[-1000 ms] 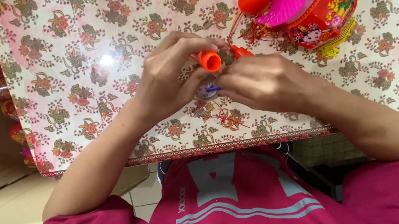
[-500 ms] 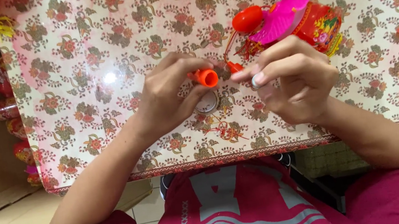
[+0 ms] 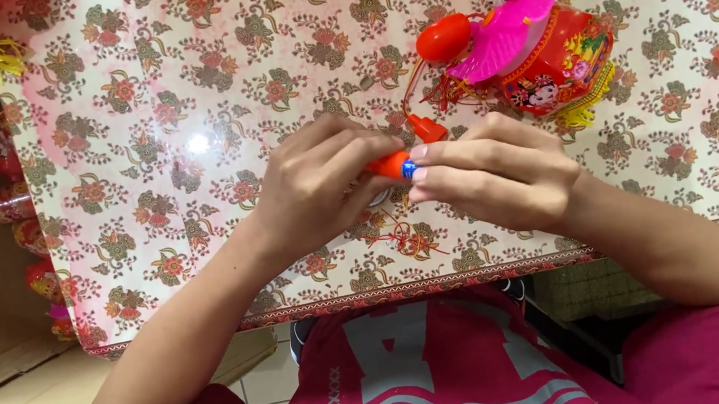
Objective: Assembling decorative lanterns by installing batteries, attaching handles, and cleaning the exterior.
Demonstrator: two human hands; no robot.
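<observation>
Lowered since before, both hands' fingers meet, left hand point(image 3: 319, 189) and right hand point(image 3: 494, 173) pinching orange piece point(image 3: 392, 166)

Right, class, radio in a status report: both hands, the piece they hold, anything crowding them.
Left hand and right hand pinch small orange piece together. Red and pink lantern toy just beyond right hand, on floral tablecloth. Nothing between the hands.

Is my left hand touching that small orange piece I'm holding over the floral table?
Touching. The head view shows the left hand fingertips pinching the small orange piece.
</observation>
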